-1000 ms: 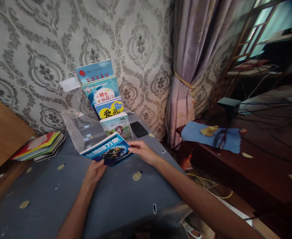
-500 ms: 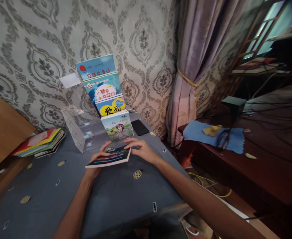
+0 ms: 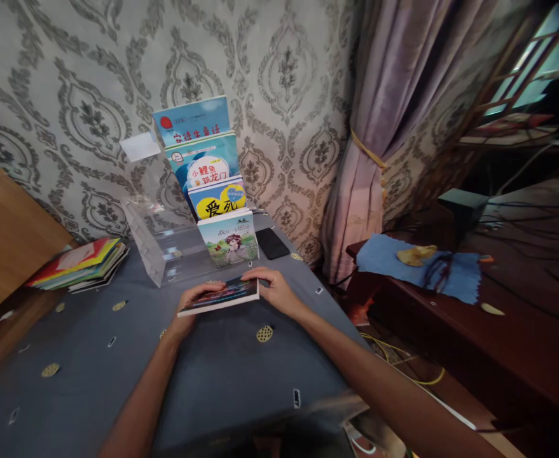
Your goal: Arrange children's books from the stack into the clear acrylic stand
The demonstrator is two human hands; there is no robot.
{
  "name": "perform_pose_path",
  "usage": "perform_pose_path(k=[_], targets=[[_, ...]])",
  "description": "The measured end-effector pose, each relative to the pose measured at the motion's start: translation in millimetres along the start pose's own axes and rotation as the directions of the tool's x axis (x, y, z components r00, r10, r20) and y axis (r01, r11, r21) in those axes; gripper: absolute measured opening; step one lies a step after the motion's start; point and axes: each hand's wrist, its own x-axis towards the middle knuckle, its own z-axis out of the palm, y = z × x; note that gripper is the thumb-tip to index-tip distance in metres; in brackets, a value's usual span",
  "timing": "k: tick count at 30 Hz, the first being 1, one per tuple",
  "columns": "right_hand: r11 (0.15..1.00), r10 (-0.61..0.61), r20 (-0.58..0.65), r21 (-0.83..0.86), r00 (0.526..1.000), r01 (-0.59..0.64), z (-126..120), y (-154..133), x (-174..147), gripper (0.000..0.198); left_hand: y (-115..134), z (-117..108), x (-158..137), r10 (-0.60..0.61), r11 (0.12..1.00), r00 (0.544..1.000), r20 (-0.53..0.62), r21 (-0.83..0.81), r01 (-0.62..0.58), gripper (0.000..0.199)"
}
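Against patterned wallpaper, four books fill the rack [image 3: 162,251]; my left hand [image 3: 191,305] and right hand [image 3: 272,289] clasp a fifth book [image 3: 222,296], unplaced, with a stack [image 3: 81,267] left.

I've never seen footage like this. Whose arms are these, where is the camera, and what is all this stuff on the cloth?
The camera sits on a person's head and looks down, so the arms are that person's own. The left hand and right hand hold a thin book by its two ends, almost flat, low over a blue-grey tablecloth. Behind it stands a clear tiered rack with four picture books stepped one above another. A stack of colourful books lies to the left, a dark phone to the right of the rack.
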Motion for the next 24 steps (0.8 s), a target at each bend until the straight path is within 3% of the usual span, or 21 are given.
perform_pose_path(k=[3, 12, 17, 24], targets=[[1.0, -0.026, -0.026, -0.005, 0.999, 0.026, 0, 4, -1, 0.016, 3, 3, 5, 0.049, 0.999, 0.998, -0.035, 0.0, -0.049, 0.029], [0.99, -0.14, -0.095, 0.012, 0.986, 0.142, -7, -4, 19, 0.026, 31, 16, 31, 0.201, 0.978, 0.972, -0.122, -0.037, -0.207, 0.029], [0.981, -0.194, -0.11, -0.01, 0.975, 0.194, -17, -17, 38, 0.025, 39, 19, 45, 0.275, 0.961, 0.957, -0.089, 0.042, -0.272, 0.022], [0.966, -0.258, -0.141, -0.043, 0.956, 0.255, -19, -11, 58, 0.019, 40, 23, 61, 0.252, 0.967, 0.95, -0.184, 0.023, -0.253, 0.023]])
